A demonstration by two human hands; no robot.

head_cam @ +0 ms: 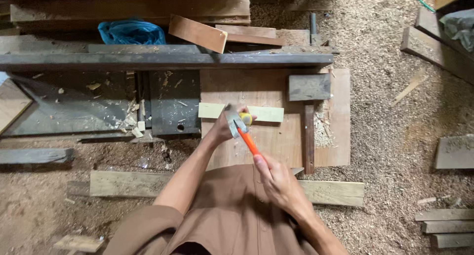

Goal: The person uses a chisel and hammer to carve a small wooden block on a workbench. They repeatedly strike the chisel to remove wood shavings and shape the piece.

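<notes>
Fingers of my right hand [278, 182] clamp the orange handle of a hammer [241, 125], its head raised above the pale wood strip [264, 114] that my left hand [225, 128] pins to the board [276, 141].

- Sawdust and wood shavings cover the floor [385, 136] (thickest on the right).
- A dark metal workbench [163, 60] spans the top left.
- Loose planks [447, 225] lie scattered around.
- A blue plastic bag [131, 33] sits behind the bench.
</notes>
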